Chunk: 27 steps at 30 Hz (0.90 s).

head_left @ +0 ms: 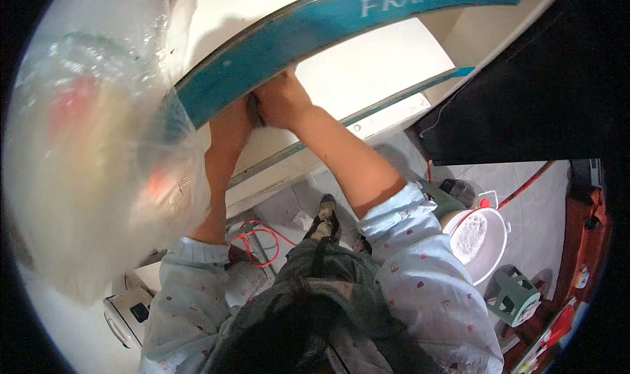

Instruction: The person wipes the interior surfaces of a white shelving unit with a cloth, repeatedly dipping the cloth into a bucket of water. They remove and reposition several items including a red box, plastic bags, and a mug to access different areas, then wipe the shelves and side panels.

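Observation:
Both my arms reach forward to a white cabinet-like unit [380, 65] with a curved teal panel [289, 42] across it. My right hand [283, 101] is bent at the wrist, its fingers hidden at the panel's lower edge. Close beside it is my left hand [230, 126], also partly covered by the panel, so its fingers do not show. Between the two hands is a small dark shape [254, 110]; whether it is an object or a shadowed gap I cannot make out. A clear plastic bag [98, 157] with pale, red and orange contents hangs at the left, overlapping the panel's left end.
A white bucket [493, 242] with foamy water stands on the tiled floor at the right, near a grey-green stool-like item [515, 295]. A red cord [262, 233] lies coiled by my feet. A black surface [499, 105] borders the unit. A white appliance [125, 315] sits lower left.

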Available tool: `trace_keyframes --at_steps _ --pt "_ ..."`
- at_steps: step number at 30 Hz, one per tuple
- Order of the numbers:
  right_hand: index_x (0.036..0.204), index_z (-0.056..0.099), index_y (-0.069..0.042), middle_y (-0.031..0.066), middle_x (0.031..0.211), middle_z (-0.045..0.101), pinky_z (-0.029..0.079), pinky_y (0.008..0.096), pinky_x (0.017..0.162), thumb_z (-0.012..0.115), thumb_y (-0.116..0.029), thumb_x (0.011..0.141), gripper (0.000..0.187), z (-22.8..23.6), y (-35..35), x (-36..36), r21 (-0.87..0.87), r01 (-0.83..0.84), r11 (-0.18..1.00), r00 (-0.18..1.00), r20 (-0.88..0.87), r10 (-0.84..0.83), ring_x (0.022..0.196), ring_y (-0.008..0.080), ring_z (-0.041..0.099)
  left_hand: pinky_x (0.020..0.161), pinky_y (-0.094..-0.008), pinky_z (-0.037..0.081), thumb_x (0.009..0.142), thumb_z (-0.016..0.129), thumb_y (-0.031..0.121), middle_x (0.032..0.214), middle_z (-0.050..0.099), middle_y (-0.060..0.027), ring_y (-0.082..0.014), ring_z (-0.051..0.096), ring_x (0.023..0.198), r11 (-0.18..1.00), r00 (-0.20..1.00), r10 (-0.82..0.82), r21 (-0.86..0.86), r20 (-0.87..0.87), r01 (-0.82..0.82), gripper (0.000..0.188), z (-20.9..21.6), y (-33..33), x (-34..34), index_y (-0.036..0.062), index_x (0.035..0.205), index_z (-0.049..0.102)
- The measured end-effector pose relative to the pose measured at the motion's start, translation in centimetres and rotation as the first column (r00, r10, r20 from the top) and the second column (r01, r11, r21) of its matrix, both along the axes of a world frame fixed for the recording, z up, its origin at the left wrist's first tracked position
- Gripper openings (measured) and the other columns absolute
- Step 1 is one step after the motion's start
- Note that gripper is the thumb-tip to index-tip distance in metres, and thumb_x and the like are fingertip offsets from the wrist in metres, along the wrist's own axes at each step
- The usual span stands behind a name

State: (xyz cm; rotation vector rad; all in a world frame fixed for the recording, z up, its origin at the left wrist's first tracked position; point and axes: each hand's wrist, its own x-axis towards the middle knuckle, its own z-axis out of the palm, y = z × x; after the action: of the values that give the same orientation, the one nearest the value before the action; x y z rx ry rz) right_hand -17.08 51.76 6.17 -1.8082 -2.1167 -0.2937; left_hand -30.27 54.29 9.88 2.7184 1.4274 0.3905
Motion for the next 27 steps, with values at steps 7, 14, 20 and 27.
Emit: trace_keyframes --at_steps 7,14,20,27 --pt "0.083 0.068 -0.009 0.0093 0.082 0.067 0.045 0.0326 0.081 0.057 -0.012 0.075 0.014 1.7 -6.4 -3.2 -0.079 -0.044 0.996 0.999 -0.01 0.044 0.086 0.024 0.062 0.072 -0.0446 0.05 0.08 0.053 0.013 0.103 0.06 -0.0182 -0.0365 0.063 0.081 0.996 0.993 -0.086 -0.001 -0.084 0.086 0.024 1.2 -6.1 -3.8 0.0069 0.1 0.064" --pt "0.087 0.064 -0.005 0.0155 0.089 0.065 0.047 0.0393 0.08 0.059 -0.008 0.074 0.015 3.0 -12.1 -2.4 -0.164 -0.189 0.968 0.949 -0.285 0.137 0.091 0.0303 0.06 0.073 -0.0472 0.048 0.073 0.054 0.008 0.084 0.063 -0.0227 -0.0406 0.061 0.081 0.97 0.976 -0.134 -0.226 -0.172 0.094 0.017 5.9 -11.2 -2.8 0.001 0.081 0.068" --pt "0.094 0.064 -0.007 0.0188 0.09 0.062 0.047 0.0458 0.076 0.058 -0.012 0.08 0.016 2.4 -24.2 4.2 -0.099 -0.107 0.989 0.685 -0.729 0.001 0.088 0.0379 0.059 0.064 -0.035 0.049 0.074 0.048 0.002 0.073 0.062 -0.0163 -0.0263 0.06 0.066 0.778 0.905 -0.395 -0.467 0.156 0.421 0.025 5.1 -16.7 0.8 -0.0019 0.094 0.063" --pt "0.091 0.061 0.0 0.0014 0.072 0.058 0.043 0.0259 0.06 0.062 -0.014 0.087 0.014 2.8 -44.3 14.2 -0.31 0.245 0.919 0.15 -0.924 -0.352 0.068 0.0085 0.049 0.059 -0.0257 0.048 0.094 0.052 0.028 0.094 0.061 -0.003 -0.0102 0.056 0.076 -0.023 0.853 -0.009 -0.853 0.521 0.521 0.03 -0.4 -28.2 14.4 0.0057 0.114 0.059"
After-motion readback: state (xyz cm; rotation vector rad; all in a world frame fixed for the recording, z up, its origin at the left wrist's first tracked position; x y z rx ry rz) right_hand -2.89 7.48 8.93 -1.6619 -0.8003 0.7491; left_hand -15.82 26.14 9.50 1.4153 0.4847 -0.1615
